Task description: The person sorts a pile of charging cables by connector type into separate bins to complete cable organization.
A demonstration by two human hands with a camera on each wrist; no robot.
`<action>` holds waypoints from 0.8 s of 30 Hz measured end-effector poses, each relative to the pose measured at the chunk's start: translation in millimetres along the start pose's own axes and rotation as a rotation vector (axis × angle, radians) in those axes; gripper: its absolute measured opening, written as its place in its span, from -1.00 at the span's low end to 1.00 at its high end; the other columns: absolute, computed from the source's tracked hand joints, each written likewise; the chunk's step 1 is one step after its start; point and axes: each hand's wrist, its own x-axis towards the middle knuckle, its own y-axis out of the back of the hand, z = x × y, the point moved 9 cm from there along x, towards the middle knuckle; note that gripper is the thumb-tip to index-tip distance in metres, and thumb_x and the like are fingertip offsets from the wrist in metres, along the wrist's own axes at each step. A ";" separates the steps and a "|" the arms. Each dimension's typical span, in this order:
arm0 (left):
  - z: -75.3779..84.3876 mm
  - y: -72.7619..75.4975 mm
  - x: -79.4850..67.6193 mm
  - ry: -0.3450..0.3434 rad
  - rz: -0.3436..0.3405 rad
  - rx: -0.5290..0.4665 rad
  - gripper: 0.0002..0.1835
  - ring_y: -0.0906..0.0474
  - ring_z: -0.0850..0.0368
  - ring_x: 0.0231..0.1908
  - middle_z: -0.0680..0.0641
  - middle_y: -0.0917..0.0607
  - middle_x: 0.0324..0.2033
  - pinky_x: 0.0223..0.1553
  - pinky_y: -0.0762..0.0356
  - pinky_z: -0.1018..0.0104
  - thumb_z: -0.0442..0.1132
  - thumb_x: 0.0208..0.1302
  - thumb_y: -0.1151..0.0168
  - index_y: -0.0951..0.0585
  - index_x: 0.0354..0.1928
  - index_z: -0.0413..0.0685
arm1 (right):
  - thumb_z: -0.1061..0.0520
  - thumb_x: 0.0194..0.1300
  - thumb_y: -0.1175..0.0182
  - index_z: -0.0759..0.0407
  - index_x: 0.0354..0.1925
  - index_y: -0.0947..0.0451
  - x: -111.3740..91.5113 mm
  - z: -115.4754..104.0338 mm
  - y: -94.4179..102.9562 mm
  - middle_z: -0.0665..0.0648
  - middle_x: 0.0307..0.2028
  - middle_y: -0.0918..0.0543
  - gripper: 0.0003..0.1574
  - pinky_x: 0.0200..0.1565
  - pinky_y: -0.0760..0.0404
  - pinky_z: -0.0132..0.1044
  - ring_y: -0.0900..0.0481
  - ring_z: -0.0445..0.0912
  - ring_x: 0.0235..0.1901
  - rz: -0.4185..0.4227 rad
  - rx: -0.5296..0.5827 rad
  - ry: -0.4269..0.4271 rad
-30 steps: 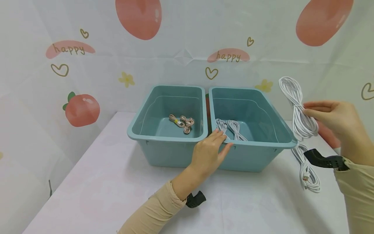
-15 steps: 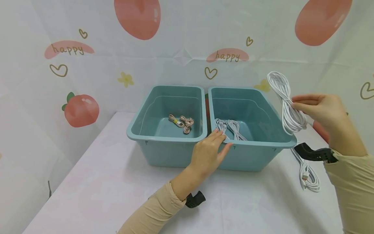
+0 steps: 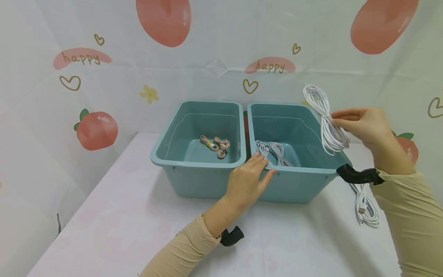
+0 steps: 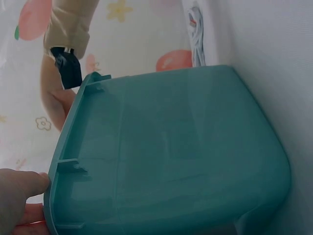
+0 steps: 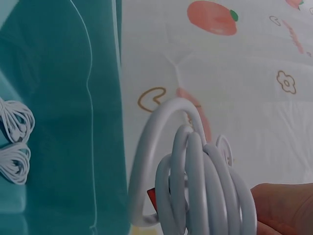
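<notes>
My right hand (image 3: 361, 121) pinches a bundled white charging cable (image 3: 327, 123) between thumb and fingers, above the right part of the right teal bin (image 3: 304, 170). Up close in the right wrist view, the coils of this white cable (image 5: 195, 181) loom large, a small red bit among them. My left hand (image 3: 243, 179) holds the near rim of the right bin at its left corner, fingers over the edge, as the left wrist view also shows with the thumb (image 4: 34, 183). Two bundled white cables (image 3: 277, 150) lie inside that bin.
Beside it stands a left teal bin (image 3: 197, 165) containing several bundled brownish cables (image 3: 221, 146). Another white cable bundle (image 3: 367, 209) lies on the white table (image 3: 114, 219), right of the bins. A printed backdrop (image 3: 194, 73) hangs close behind.
My right hand has carried the white cable bundle leftward, from beside the right bin to above its right part. The left hand stays at the rim.
</notes>
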 end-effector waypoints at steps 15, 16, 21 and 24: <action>0.7 0.7 -0.1 -0.004 0.008 0.005 -0.71 -0.62 0.09 0.03 -0.06 -0.73 -0.10 -0.12 -0.65 0.32 -0.06 0.21 -0.25 -0.70 -0.15 -0.09 | -0.21 0.09 -0.31 -0.13 -0.06 -0.64 27.0 -15.1 -24.9 -0.43 -0.52 -0.58 -0.56 0.25 -0.30 0.21 -0.38 0.00 0.04 -0.066 -0.005 0.001; 0.8 0.6 -0.1 -0.005 0.008 0.007 -0.71 -0.62 0.09 0.03 -0.06 -0.73 -0.10 -0.12 -0.65 0.32 -0.06 0.21 -0.25 -0.70 -0.15 -0.09 | -0.19 0.09 -0.31 -0.10 -0.04 -0.64 28.6 -15.6 -27.1 -0.42 -0.51 -0.58 -0.55 0.25 -0.30 0.20 -0.38 0.03 0.06 -0.071 -0.001 0.001; 0.9 0.2 0.2 -0.006 0.005 0.008 -0.71 -0.62 0.09 0.03 -0.05 -0.73 -0.10 -0.11 -0.65 0.32 -0.06 0.21 -0.24 -0.70 -0.15 -0.09 | -0.14 0.15 -0.27 0.11 0.07 -0.56 34.9 -16.9 -37.6 -0.29 -0.40 -0.64 -0.43 0.23 -0.35 0.18 -0.38 0.11 0.10 -0.092 -0.012 -0.004; 0.8 0.1 0.1 -0.005 0.003 0.005 -0.71 -0.62 0.09 0.03 -0.05 -0.72 -0.09 -0.11 -0.65 0.32 -0.06 0.22 -0.24 -0.70 -0.15 -0.10 | -0.11 0.18 -0.25 0.21 0.11 -0.51 37.9 -16.9 -43.3 -0.22 -0.35 -0.65 -0.38 0.20 -0.38 0.16 -0.38 0.11 0.08 -0.095 -0.026 -0.008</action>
